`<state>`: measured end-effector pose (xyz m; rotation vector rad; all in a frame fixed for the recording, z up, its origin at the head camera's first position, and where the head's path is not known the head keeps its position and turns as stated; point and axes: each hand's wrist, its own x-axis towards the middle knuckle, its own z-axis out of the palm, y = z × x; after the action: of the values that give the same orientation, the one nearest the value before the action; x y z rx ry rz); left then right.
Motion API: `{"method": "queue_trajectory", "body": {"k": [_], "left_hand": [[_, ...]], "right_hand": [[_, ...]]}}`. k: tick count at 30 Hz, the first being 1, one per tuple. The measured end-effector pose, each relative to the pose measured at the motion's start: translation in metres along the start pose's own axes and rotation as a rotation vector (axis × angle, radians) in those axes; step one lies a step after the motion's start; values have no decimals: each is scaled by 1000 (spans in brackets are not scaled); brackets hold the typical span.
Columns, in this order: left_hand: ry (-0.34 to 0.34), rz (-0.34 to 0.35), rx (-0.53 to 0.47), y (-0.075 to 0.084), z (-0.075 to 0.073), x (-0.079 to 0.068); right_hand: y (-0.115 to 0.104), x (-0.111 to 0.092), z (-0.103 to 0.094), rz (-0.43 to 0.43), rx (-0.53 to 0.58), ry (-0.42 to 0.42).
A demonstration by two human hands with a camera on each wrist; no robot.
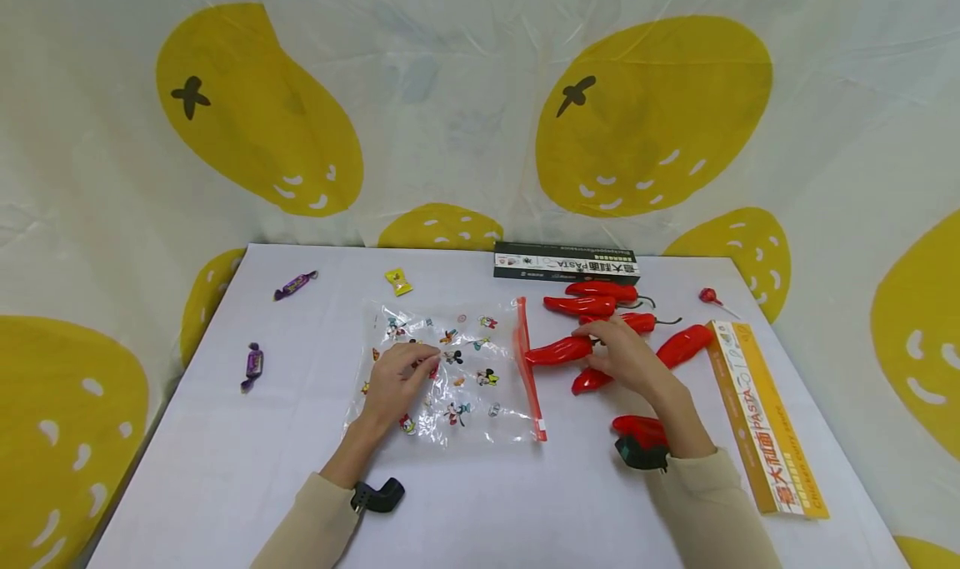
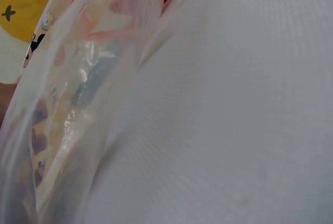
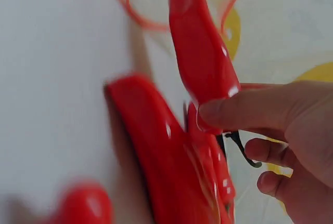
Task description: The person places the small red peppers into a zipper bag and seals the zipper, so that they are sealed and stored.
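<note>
A clear zip bag (image 1: 465,394) printed with cartoon figures lies on the table, its red zip edge (image 1: 531,377) facing right. My left hand (image 1: 393,377) is over the bag and pinches its upper film; in the left wrist view some fingers (image 2: 39,140) show blurred through the plastic. Between thumb and fingers, my right hand (image 1: 626,356) grips a red chili pepper (image 1: 558,351) near its stem end. The pepper's tip is at the zip edge; in the right wrist view the held pepper (image 3: 200,42) points toward the red-edged opening.
Several red peppers (image 1: 581,305) lie around my right hand, one (image 1: 637,427) by that wrist. A black pasta box (image 1: 566,262) is at the back, a yellow one (image 1: 765,419) at right. A lollipop (image 1: 708,296), yellow candy (image 1: 398,282) and two purple candies (image 1: 296,286) lie around.
</note>
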<state>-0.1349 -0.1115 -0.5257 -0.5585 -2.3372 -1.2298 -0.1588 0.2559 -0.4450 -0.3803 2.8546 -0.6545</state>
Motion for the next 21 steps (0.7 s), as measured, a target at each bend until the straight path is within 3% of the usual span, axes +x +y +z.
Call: {"method": "queue_trajectory", "body": {"k": [5,13,17,21], "left_hand": [[15,24,9,-1,1,1],[35,88,-15,-4,4,0],[44,94,-19,-4,5,-1],[51,91,-16,-4,3,-1]], "right_hand": [[-25,1,22,-70,22,48],[-53,20,68,-199,56,208],[-59,27,78,-267,85,235],[-61,27,75,-244,79,203]]}}
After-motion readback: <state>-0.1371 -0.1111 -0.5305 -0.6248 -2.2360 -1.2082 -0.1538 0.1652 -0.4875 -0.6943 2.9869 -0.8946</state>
